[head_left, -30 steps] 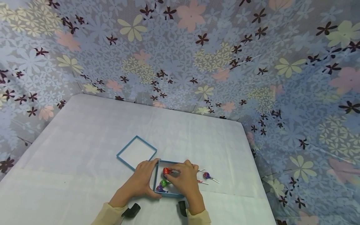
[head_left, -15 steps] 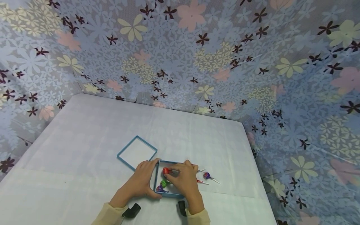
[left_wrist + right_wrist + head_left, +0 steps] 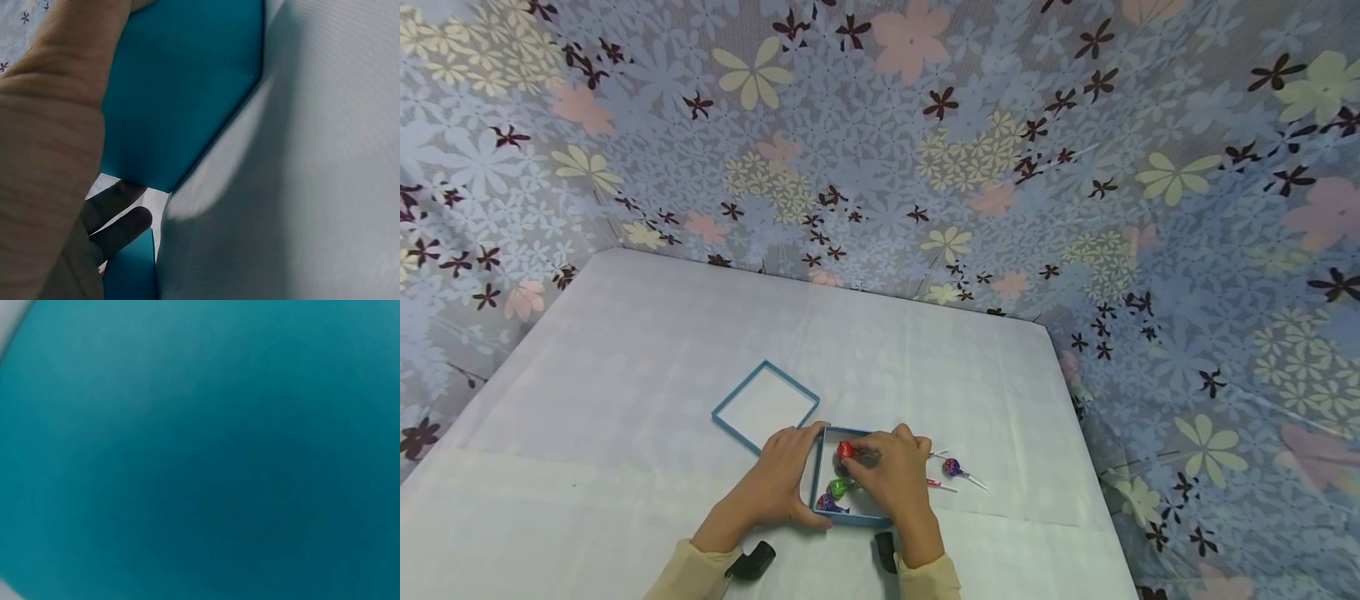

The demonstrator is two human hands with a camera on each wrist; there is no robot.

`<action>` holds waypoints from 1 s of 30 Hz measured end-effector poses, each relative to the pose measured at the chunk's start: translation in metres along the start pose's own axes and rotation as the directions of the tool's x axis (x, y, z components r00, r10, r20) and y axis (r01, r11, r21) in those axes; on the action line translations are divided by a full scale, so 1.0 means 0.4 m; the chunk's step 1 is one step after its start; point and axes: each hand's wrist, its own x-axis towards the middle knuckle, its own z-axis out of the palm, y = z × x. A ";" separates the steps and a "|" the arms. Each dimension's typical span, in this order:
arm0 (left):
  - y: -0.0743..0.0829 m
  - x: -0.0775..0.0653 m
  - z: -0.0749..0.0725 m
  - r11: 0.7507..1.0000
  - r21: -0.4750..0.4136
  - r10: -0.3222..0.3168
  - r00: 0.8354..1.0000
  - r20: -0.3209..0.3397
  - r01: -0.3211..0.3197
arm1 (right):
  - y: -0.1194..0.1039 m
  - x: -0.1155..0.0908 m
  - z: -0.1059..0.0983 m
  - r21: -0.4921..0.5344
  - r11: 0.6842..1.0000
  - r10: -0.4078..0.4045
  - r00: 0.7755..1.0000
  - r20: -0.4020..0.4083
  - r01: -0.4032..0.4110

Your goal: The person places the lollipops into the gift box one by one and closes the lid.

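In the head view, a shallow blue box [image 3: 859, 520] stands near the table's front. My left hand [image 3: 775, 479] holds its left side, thumb at the front corner and fingers at the back corner. With thumb and fingertips my right hand [image 3: 897, 473] pinches a red-wrapped lollipop [image 3: 846, 450] inside the box; its stick is hidden. A green lollipop [image 3: 837, 488] and a purple one [image 3: 826, 502] lie along the box's left side. The left wrist view has the box's teal wall [image 3: 187, 94] beside the hand's fingers [image 3: 122, 234]. Blurred teal fills the right wrist view.
Behind the left hand lies a blue-rimmed lid [image 3: 792, 382], set at an angle. Right of the box are a purple lollipop [image 3: 952, 467] and a red-and-white stick [image 3: 942, 486], with another stick partly hidden by my right hand. Flowered cloth [image 3: 880, 150] hangs behind the white table [image 3: 662, 350].
The red lollipop has shifted slightly toward the back of the box, with my right hand's fingertips moving along. My left hand and the box stay in place.
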 end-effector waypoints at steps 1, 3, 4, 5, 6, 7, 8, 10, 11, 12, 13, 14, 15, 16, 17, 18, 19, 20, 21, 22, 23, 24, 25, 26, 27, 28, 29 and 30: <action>0.000 -0.002 0.001 1.000 -0.002 -0.002 1.000 0.002 0.002 | 0.000 -0.001 0.002 -0.002 1.000 0.000 1.000 -0.001 0.000; 0.001 -0.006 0.002 1.000 -0.004 -0.005 1.000 0.005 0.005 | -0.001 -0.005 0.004 -0.007 1.000 -0.002 1.000 -0.006 0.002; 0.001 -0.007 0.003 1.000 -0.003 -0.007 1.000 0.007 0.007 | -0.001 -0.007 0.005 -0.008 1.000 -0.004 1.000 -0.007 0.004; 0.001 -0.008 0.003 1.000 -0.005 -0.007 1.000 0.008 0.007 | -0.001 -0.008 0.006 -0.012 1.000 -0.007 1.000 -0.010 0.007; 0.002 -0.009 0.004 1.000 -0.006 -0.008 1.000 0.008 0.008 | -0.001 -0.010 0.007 -0.011 1.000 -0.010 1.000 -0.013 0.010; 0.002 -0.009 0.003 1.000 -0.007 -0.009 1.000 0.009 0.009 | -0.001 -0.011 0.008 -0.015 1.000 -0.014 1.000 -0.016 0.014; 0.003 -0.009 0.003 1.000 -0.006 -0.009 1.000 0.010 0.009 | 0.000 -0.012 0.008 -0.020 1.000 -0.018 1.000 -0.019 0.017; 0.004 -0.009 0.002 1.000 -0.006 -0.009 1.000 0.015 0.009 | 0.001 -0.013 0.009 -0.028 0.999 -0.029 0.999 -0.029 0.028; 0.004 -0.007 0.001 1.000 -0.005 -0.009 1.000 0.016 0.009 | 0.002 -0.012 0.009 -0.032 0.999 -0.033 0.999 -0.034 0.032; 0.003 -0.005 0.000 1.000 0.001 -0.008 1.000 0.017 0.008 | 0.003 -0.011 0.009 -0.033 0.999 -0.038 0.998 -0.042 0.037; 0.003 -0.003 -0.001 1.000 0.004 -0.009 1.000 0.019 0.009 | 0.003 -0.009 0.009 -0.037 0.998 -0.042 0.998 -0.049 0.041; 0.002 0.000 -0.003 1.000 0.007 -0.010 1.000 0.020 0.010 | 0.004 -0.006 0.008 -0.038 0.998 -0.048 0.997 -0.057 0.046; 0.002 0.003 -0.004 1.000 0.010 -0.012 1.000 0.021 0.012 | 0.004 -0.003 0.007 -0.039 0.998 -0.053 0.997 -0.064 0.051; 0.001 0.006 -0.006 1.000 0.012 -0.015 1.000 0.020 0.015 | 0.004 0.000 0.007 -0.041 0.998 -0.055 0.996 -0.070 0.053; 0.001 0.009 -0.007 1.000 0.013 -0.018 1.000 0.018 0.018 | 0.005 0.003 0.006 -0.045 0.998 -0.057 0.996 -0.071 0.054; 0.001 0.011 -0.009 1.000 0.014 -0.021 1.000 0.017 0.021 | 0.004 0.006 0.006 -0.046 0.997 -0.060 0.995 -0.074 0.056; 0.001 0.013 -0.010 1.000 0.014 -0.025 0.999 0.020 0.025 | 0.004 0.008 0.006 -0.050 0.997 -0.061 0.995 -0.075 0.057; 0.001 0.014 -0.010 0.999 0.018 -0.027 0.999 0.021 0.027 | 0.004 0.010 0.006 -0.054 0.997 -0.062 0.995 -0.074 0.058; 0.001 0.014 -0.010 0.999 0.021 -0.029 0.999 0.023 0.028 | 0.004 0.010 0.007 -0.056 0.997 -0.060 0.995 -0.073 0.056; 0.000 0.014 -0.009 0.999 0.026 -0.029 0.999 0.024 0.029 | 0.003 0.011 0.007 -0.057 0.997 -0.060 0.995 -0.075 0.056; 0.001 0.013 -0.009 0.999 0.029 -0.029 0.999 0.025 0.028 | 0.003 0.010 0.007 -0.058 0.997 -0.060 0.995 -0.076 0.056; 0.000 0.012 -0.007 0.999 0.034 -0.026 0.999 0.024 0.025 | 0.002 0.009 0.008 -0.058 0.997 -0.060 0.995 -0.078 0.055; 0.000 0.011 -0.006 0.999 0.038 -0.023 0.999 0.023 0.022 | 0.002 0.008 0.009 -0.061 0.997 -0.059 0.995 -0.080 0.054; 0.000 0.010 -0.005 0.999 0.039 -0.013 1.000 0.014 0.012 | 0.002 0.007 0.010 -0.064 0.997 -0.057 0.995 -0.081 0.052; 0.001 0.009 -0.005 0.999 0.039 -0.007 1.000 0.008 0.006 | 0.002 0.005 0.012 -0.066 0.997 -0.056 0.995 -0.082 0.051; 0.002 0.008 -0.004 0.999 0.041 0.000 1.000 0.002 0.000 | 0.002 0.004 0.013 -0.070 0.996 -0.056 0.995 -0.084 0.050; 0.002 0.007 -0.004 0.999 0.043 0.008 1.000 -0.009 -0.008 | 0.003 0.002 0.015 -0.074 0.996 -0.054 0.995 -0.083 0.048; 0.003 0.005 -0.003 0.999 0.043 0.014 1.000 -0.014 -0.013 | 0.003 0.000 0.017 -0.076 0.996 -0.053 0.995 -0.083 0.046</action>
